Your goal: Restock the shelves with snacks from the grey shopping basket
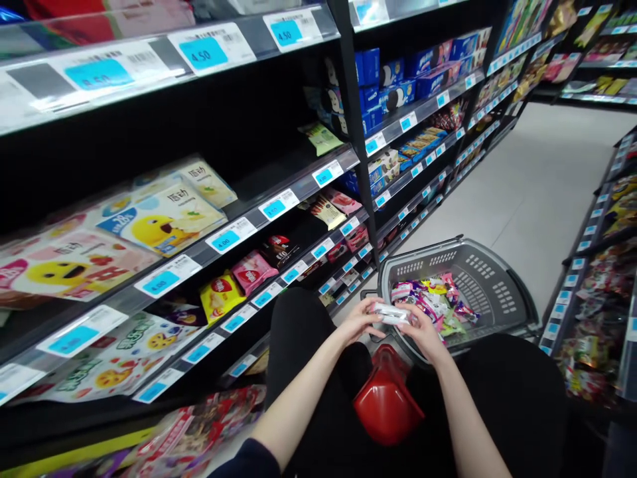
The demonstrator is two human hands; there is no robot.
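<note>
Between both hands I hold a small white wrapped snack packet [391, 314], just above the near edge of a grey shopping basket [480, 272]. My left hand [359, 321] is closed on the packet's left end, and my right hand [421, 328] grips its right end. Several small colourful wrapped sweets [438, 299] lie in a heap in the basket. Below my hands, between my knees, is a shiny red scoop-like object [387, 398]; its upper part is partly hidden. The print on the packet is too small to read.
Shelves with price tags [229, 236] run along my left, holding flat snack bags [164, 219], a yellow packet [221, 297] and blue biscuit boxes [371, 93]. Sweets in bins [592, 338] line the right. The pale floor aisle [537, 172] stretches ahead beyond the basket.
</note>
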